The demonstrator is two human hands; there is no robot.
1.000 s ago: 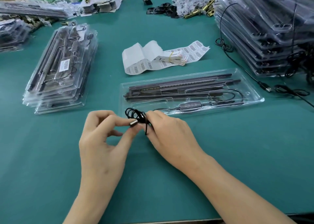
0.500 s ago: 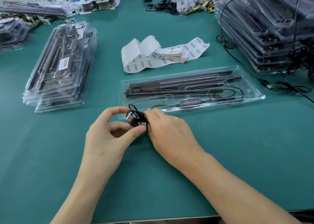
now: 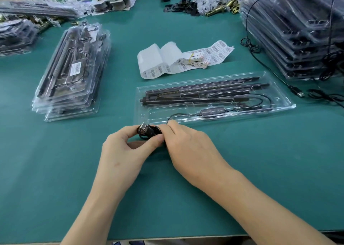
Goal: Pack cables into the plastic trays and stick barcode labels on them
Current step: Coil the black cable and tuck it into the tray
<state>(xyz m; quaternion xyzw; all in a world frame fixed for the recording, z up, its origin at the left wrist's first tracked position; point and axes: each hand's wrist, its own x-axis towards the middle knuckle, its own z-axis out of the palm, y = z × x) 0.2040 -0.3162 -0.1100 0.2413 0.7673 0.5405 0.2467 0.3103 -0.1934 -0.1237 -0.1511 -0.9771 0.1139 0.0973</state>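
A clear plastic tray (image 3: 279, 103) lies across the green mat, holding dark light bars and an inline controller (image 3: 212, 112) on a black cable. Just in front of its near left corner, my left hand (image 3: 126, 151) and my right hand (image 3: 188, 146) together pinch a small coiled bundle of that black cable (image 3: 149, 133), its metal USB plug pointing up and left. The cable runs from the bundle back into the tray. A strip of barcode labels (image 3: 186, 60) lies curled behind the tray.
A stack of packed trays (image 3: 72, 73) with a label on top sits at left. A taller stack of trays (image 3: 297, 30) fills the right, with loose black cables and a USB plug (image 3: 297, 93) beside it. Brass hardware and black parts lie at the back.
Both hands have moved slightly forward toward the tray with the bundle. The cable is now wound tighter, and the USB plug has turned from pointing left and down to up.
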